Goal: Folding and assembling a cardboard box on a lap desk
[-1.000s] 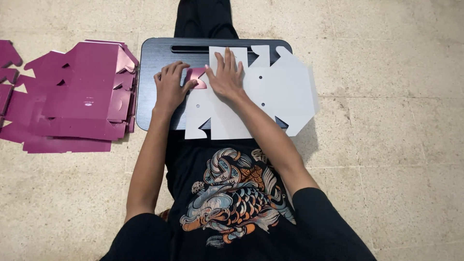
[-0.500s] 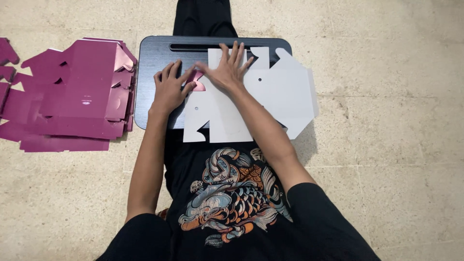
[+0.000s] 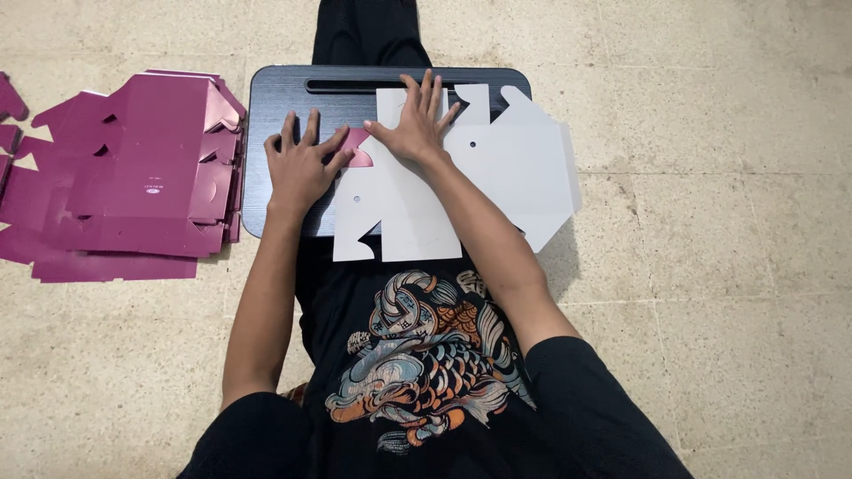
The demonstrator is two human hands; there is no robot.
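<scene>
A flat die-cut cardboard box blank (image 3: pixel 515 168) lies white side up on a black lap tray (image 3: pixel 275 98) across my legs. One small flap (image 3: pixel 358 146) is folded over and shows its magenta side between my hands. My left hand (image 3: pixel 302 164) presses flat on the tray and the blank's left edge, fingers spread. My right hand (image 3: pixel 415 120) presses flat on the upper middle of the blank, fingers spread toward the tray's far edge.
A stack of flat magenta box blanks (image 3: pixel 133 168) lies on the beige tiled floor (image 3: pixel 710 266) left of the tray, touching its left side. More magenta pieces (image 3: pixel 9 98) reach past the left frame edge. The blank's right part overhangs the tray.
My right hand has slid up the blank toward the tray's far edge. My left hand has stayed nearly in place beside the magenta flap.
</scene>
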